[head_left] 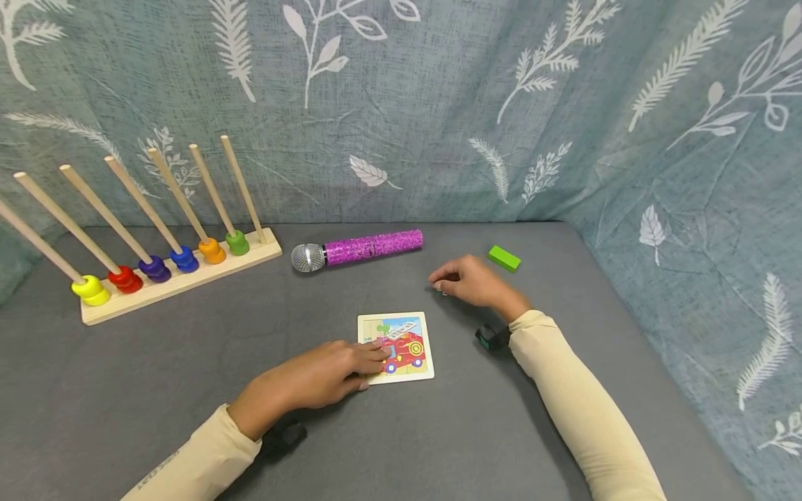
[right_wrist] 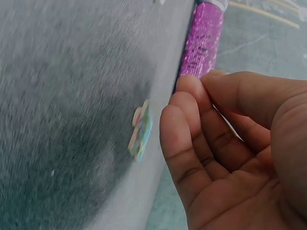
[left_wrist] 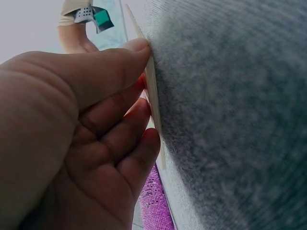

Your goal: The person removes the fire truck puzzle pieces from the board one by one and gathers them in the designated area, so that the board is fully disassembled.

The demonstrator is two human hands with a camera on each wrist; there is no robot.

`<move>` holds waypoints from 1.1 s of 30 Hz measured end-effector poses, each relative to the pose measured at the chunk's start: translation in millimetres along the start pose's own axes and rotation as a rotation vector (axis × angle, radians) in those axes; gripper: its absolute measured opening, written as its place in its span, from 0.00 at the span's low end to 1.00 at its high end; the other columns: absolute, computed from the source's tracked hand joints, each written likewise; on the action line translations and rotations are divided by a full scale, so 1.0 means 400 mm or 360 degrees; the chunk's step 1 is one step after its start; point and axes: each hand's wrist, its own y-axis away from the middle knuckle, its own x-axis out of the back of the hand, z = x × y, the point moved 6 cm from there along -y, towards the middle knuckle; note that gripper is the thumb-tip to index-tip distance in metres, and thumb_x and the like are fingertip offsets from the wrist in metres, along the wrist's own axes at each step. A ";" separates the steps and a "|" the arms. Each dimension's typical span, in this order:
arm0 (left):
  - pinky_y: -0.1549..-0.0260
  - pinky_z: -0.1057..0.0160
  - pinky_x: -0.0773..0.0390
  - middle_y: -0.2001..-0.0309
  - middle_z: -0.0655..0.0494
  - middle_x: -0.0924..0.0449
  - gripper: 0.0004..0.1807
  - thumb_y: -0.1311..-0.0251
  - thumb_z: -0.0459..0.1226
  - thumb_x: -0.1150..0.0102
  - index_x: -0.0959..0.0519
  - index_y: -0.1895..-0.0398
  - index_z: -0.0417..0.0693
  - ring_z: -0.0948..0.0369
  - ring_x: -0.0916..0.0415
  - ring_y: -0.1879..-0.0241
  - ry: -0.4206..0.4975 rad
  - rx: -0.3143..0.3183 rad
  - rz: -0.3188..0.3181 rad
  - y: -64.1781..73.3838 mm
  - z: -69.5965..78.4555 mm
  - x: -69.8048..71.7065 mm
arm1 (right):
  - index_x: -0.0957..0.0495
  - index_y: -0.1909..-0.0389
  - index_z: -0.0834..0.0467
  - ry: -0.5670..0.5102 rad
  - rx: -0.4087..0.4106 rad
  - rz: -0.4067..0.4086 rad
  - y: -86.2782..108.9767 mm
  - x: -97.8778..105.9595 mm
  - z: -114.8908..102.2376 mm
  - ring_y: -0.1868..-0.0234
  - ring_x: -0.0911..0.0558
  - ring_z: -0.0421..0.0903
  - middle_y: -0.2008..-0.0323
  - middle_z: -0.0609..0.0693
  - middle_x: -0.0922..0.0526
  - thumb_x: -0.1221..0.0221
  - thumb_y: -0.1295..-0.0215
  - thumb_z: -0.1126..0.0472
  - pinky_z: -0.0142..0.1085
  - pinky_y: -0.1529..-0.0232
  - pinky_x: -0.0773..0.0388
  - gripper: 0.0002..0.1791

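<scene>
A small framed jigsaw puzzle (head_left: 410, 372) with a red fire engine lies on the table. My left hand (head_left: 326, 372) rests its fingers over the puzzle's left side, the thumb at the lower left corner. Edge-on in the left wrist view, the board (left_wrist: 152, 91) has the thumb and fingertips along its upper side. Beyond the puzzle's upper right corner, my right hand (head_left: 473, 280) hovers low with its fingers bent loosely and thumb near the index finger. Close below those fingertips is a small jigsaw piece (right_wrist: 141, 130), blurred, with a pale wooden edge and blue-green face.
A glittery purple microphone (head_left: 376, 247) lies near the back edge. Off to the left stands a wooden peg rack (head_left: 182, 282) with coloured rings on tall pegs. Past the right hand lies a green block (head_left: 504, 258). A leaf-patterned curtain (head_left: 426, 139) hangs behind.
</scene>
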 end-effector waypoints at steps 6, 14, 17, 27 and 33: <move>0.44 0.50 0.27 0.40 0.47 0.24 0.18 0.40 0.28 0.39 0.19 0.45 0.38 0.52 0.29 0.38 0.0017 0.0027 -0.0026 0.001 -0.001 0.000 | 0.15 0.58 0.65 0.0018 0.0099 -0.0050 0.004 -0.023 -0.033 0.62 0.20 0.40 0.62 0.52 0.13 0.40 0.35 0.69 0.33 0.62 0.24 0.09; 0.46 0.49 0.26 0.39 0.47 0.25 0.19 0.39 0.28 0.39 0.20 0.43 0.39 0.51 0.30 0.38 0.0013 0.0031 -0.0021 0.003 -0.003 0.000 | 0.15 0.58 0.64 -0.0021 0.0171 -0.0165 0.007 -0.060 -0.071 0.59 0.19 0.41 0.61 0.51 0.14 0.41 0.35 0.68 0.34 0.58 0.22 0.09; 0.46 0.50 0.26 0.39 0.47 0.25 0.20 0.39 0.29 0.39 0.21 0.43 0.39 0.52 0.30 0.37 0.0022 0.0031 -0.0028 0.002 -0.004 -0.002 | 0.15 0.57 0.63 -0.0025 0.0199 -0.0199 0.007 -0.072 -0.080 0.58 0.18 0.41 0.60 0.51 0.14 0.41 0.34 0.68 0.34 0.57 0.22 0.09; 0.44 0.50 0.27 0.39 0.47 0.25 0.19 0.39 0.28 0.39 0.20 0.44 0.38 0.52 0.30 0.37 0.0034 0.0040 -0.0027 0.000 -0.005 -0.005 | 0.16 0.54 0.63 -0.0092 0.0238 -0.0325 0.007 -0.106 -0.102 0.58 0.18 0.40 0.57 0.51 0.14 0.41 0.33 0.66 0.32 0.56 0.22 0.11; 0.44 0.50 0.27 0.40 0.47 0.25 0.18 0.39 0.28 0.39 0.20 0.44 0.38 0.52 0.30 0.38 0.0028 0.0034 -0.0013 0.000 -0.005 -0.004 | 0.16 0.53 0.63 -0.0165 0.0226 -0.0371 -0.001 -0.117 -0.120 0.58 0.18 0.39 0.57 0.51 0.14 0.42 0.32 0.66 0.33 0.55 0.22 0.11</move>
